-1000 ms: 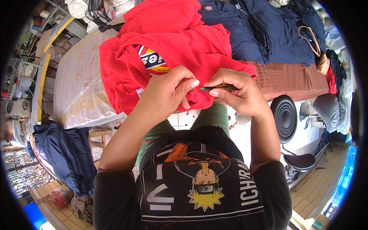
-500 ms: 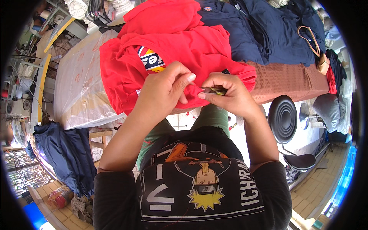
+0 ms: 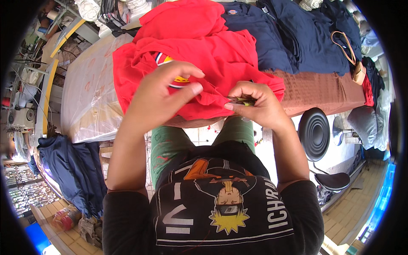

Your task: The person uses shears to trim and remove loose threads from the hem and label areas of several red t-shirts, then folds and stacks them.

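Note:
A red garment (image 3: 204, 53) lies bunched at the near edge of a covered table, with a colourful printed emblem partly hidden behind my left hand (image 3: 157, 95). That hand is raised over the cloth, its thumb and forefinger apart, and I see nothing between them. My right hand (image 3: 265, 106) is closed around small yellowish metal thread snips (image 3: 245, 101), whose dark tips are beside the thumb. A raised fold of the red cloth reaches the fingertips of the right hand; whether they pinch it I cannot tell.
Dark navy garments (image 3: 306, 38) are piled at the back right over a brown cloth (image 3: 318, 91). Clear plastic sheeting (image 3: 91, 89) covers the table's left part. A black round stool seat (image 3: 313, 134) stands at right; navy clothing (image 3: 72, 170) hangs at lower left.
My left hand has moved left and up, away from the right hand, and its thumb and forefinger have spread. The right hand with the snips has shifted slightly right.

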### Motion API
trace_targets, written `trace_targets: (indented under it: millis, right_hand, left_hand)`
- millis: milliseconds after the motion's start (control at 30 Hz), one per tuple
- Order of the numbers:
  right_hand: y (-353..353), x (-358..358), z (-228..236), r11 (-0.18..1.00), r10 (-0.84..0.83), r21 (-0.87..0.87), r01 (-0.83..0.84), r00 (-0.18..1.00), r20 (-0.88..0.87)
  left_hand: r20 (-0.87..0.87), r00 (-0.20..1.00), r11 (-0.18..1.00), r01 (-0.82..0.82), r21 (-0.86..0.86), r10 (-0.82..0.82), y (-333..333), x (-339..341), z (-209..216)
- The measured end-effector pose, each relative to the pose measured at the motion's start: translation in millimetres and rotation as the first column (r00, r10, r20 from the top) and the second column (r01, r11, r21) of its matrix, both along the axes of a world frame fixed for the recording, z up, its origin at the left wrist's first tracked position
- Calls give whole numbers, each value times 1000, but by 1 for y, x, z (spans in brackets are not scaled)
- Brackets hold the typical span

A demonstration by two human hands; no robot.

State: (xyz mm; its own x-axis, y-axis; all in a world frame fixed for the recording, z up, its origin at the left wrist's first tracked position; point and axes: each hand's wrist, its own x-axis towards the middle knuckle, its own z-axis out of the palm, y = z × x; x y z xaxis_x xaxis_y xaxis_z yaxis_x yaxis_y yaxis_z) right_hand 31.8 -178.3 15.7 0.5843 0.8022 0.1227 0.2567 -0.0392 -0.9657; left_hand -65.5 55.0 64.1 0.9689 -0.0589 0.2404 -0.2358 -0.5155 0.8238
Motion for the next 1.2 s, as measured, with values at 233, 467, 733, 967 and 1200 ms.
trace_targets:
  millis: [233,467,733,967,1200]
  right_hand:
    - [-1,1,-3,999,36,-4,-36,998,-44]
    - [4,-1,9,967,-161,178,180,980,-116]
    - [10,2,9,979,-88,155,130,963,-253]
    - [13,1,7,954,22,270,129,869,-494]
    - [14,8,-6,967,-52,233,105,973,-223]
  left_hand:
    - [13,1000,982,7,-187,-4,-33,10,-41]
    - [3,1000,996,-18,-92,18,-40,10,-38]
    - [-16,1000,999,23,26,-22,-42,9,-36]
    - [9,998,998,67,20,-67,-42,8,-44]
    - [-319,943,995,102,-2,-97,-39,8,-38]
